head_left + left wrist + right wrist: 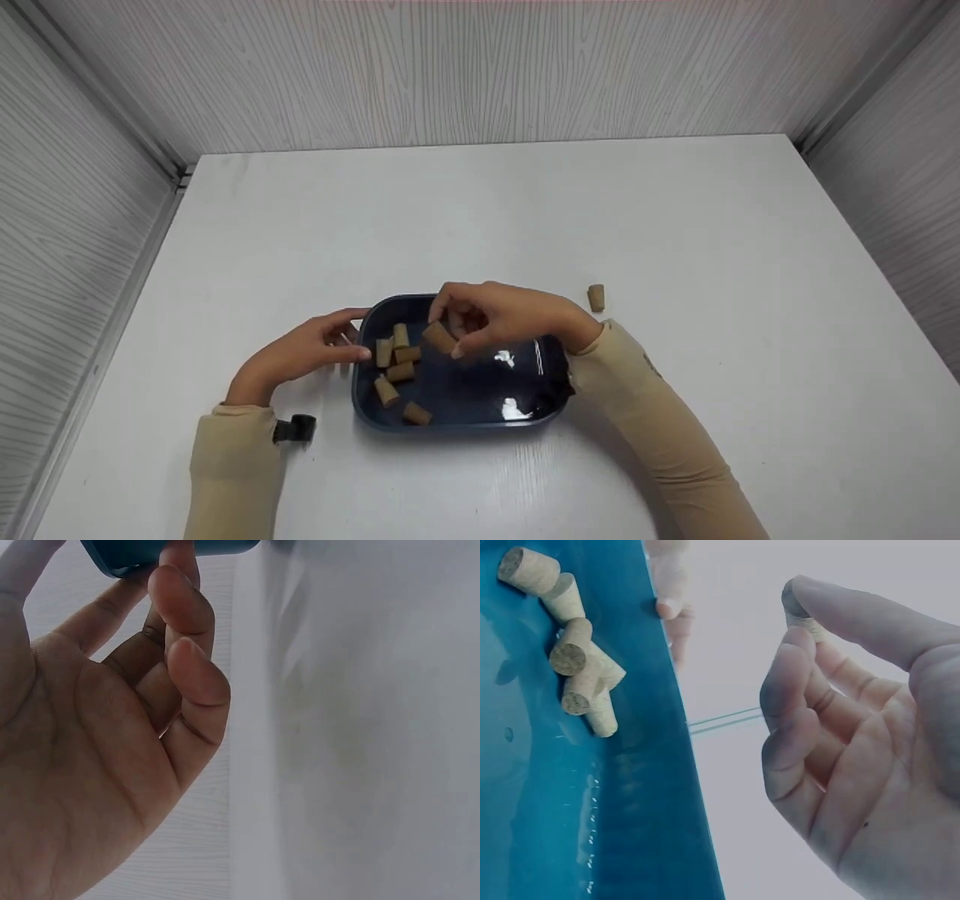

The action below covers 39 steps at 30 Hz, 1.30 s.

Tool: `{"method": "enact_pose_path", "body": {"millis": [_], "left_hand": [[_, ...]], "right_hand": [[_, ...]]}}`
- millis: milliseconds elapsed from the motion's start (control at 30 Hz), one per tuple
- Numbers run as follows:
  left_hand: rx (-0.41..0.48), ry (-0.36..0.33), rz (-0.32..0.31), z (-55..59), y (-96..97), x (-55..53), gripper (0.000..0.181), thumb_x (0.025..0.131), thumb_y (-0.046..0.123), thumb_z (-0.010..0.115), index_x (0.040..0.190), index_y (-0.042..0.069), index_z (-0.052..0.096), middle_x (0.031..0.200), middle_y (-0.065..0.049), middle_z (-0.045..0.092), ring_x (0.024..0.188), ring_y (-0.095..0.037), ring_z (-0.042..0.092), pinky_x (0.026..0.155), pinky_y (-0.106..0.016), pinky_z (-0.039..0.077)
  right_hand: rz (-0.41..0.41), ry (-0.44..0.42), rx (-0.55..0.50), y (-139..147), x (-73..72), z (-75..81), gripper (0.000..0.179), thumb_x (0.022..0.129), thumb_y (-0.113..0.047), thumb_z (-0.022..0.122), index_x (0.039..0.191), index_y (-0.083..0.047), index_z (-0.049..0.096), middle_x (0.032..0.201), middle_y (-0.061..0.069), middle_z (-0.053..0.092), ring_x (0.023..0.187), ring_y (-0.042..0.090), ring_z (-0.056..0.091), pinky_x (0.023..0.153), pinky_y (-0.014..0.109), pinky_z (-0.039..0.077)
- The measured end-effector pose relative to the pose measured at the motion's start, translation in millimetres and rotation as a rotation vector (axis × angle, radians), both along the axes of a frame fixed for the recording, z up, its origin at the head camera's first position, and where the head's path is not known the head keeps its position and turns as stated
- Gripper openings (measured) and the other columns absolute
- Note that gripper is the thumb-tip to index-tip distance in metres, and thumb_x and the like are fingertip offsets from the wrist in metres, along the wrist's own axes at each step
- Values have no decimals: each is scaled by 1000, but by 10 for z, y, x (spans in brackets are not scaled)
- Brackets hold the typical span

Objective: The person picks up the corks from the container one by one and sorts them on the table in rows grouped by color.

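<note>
A dark blue rectangular tray (469, 397) with rounded corners rests on the white table. Several tapered corks lie loose in its left part, among them one cork (386, 391) near the left wall; the right wrist view shows the cluster, with a cork (529, 571) at its end. Over the tray, my right hand (517, 311) pinches another cork (439, 338) between thumb and fingers. My left hand (300, 352) grips the tray's left rim, thumb over the edge and other fingers outside. In the left wrist view only a corner of the tray (124, 556) shows above the curled fingers.
One more cork (596, 298) stands on the table (480, 217) to the right, beyond the right forearm. A black piece (296, 428) sits at the left sleeve cuff. Pale wood-grain panels (487, 75) enclose the table at the back and sides.
</note>
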<state>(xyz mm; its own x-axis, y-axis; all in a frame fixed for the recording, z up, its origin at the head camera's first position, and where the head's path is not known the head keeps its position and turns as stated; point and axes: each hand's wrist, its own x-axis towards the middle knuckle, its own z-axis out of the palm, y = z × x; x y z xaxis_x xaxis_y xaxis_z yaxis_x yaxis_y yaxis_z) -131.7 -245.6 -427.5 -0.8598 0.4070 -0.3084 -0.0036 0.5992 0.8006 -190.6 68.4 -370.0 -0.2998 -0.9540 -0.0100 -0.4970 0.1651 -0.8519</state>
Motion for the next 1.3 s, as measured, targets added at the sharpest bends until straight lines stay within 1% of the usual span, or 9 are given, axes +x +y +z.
{"method": "enact_pose_path", "body": {"millis": [133, 300, 367, 500, 633, 833, 967, 1133, 1300], "left_hand": [[-4, -2, -5, -15, -7, 1, 67, 91, 35, 67, 148, 13, 40, 105, -11, 59, 87, -19, 54, 76, -32, 42], [1, 1, -2, -9, -3, 7, 65, 91, 34, 67, 146, 15, 42, 103, -10, 59, 86, -19, 54, 74, -30, 43], [6, -2, -2, 4, -4, 11, 64, 91, 34, 67, 147, 15, 42, 103, -11, 59, 86, -19, 54, 74, -30, 42], [16, -13, -5, 19, 4, 7, 65, 91, 33, 67, 147, 14, 40, 104, -11, 59, 87, -19, 54, 75, -30, 42], [16, -16, -8, 22, 8, -4, 67, 91, 33, 67, 148, 13, 39, 103, -11, 59, 88, -19, 54, 76, -30, 43], [6, -14, -4, 17, -8, 1, 67, 91, 35, 67, 148, 14, 39, 103, -11, 60, 88, -19, 55, 78, -32, 43], [12, -4, -8, 1, -11, 6, 65, 91, 34, 66, 147, 14, 40, 103, -11, 60, 87, -19, 55, 76, -32, 43], [15, -7, -3, -11, 3, 8, 66, 91, 35, 67, 147, 14, 40, 102, -10, 60, 87, -19, 55, 76, -32, 43], [6, -9, 3, 9, 3, 9, 67, 90, 36, 67, 147, 14, 40, 104, -11, 60, 87, -19, 54, 75, -32, 43]], "right_hand": [[-36, 1, -48, 77, 7, 54, 39, 88, -8, 70, 120, -5, 48, 75, 2, 52, 64, 8, 43, 62, 20, 38], [-93, -4, -119, 247, -11, 185, 38, 88, -8, 70, 118, -5, 47, 71, -1, 49, 60, 8, 39, 58, 22, 33], [-111, -1, -138, 328, -21, 245, 38, 88, -8, 70, 117, -4, 46, 70, -1, 49, 60, 8, 40, 58, 22, 34], [-158, 39, -142, 505, -55, 314, 37, 87, -6, 71, 115, -2, 46, 70, -1, 51, 60, 7, 42, 58, 21, 37], [-230, 85, -119, 678, -97, 351, 38, 86, -6, 71, 115, -2, 47, 70, -2, 51, 61, 7, 43, 58, 21, 36], [-313, 98, -86, 900, -138, 360, 40, 86, -5, 71, 117, -2, 46, 73, 0, 54, 61, 9, 47, 57, 22, 41], [-363, 106, -66, 1045, -159, 348, 39, 86, -4, 71, 117, -1, 46, 74, 1, 55, 62, 10, 50, 59, 22, 43], [-430, 150, -26, 1262, -199, 274, 39, 87, -7, 71, 116, -3, 46, 72, 0, 55, 62, 9, 50, 59, 23, 43], [-494, 201, 21, 1461, -228, 189, 37, 88, -10, 70, 116, -4, 46, 70, -1, 55, 62, 8, 49, 59, 23, 43]]}}
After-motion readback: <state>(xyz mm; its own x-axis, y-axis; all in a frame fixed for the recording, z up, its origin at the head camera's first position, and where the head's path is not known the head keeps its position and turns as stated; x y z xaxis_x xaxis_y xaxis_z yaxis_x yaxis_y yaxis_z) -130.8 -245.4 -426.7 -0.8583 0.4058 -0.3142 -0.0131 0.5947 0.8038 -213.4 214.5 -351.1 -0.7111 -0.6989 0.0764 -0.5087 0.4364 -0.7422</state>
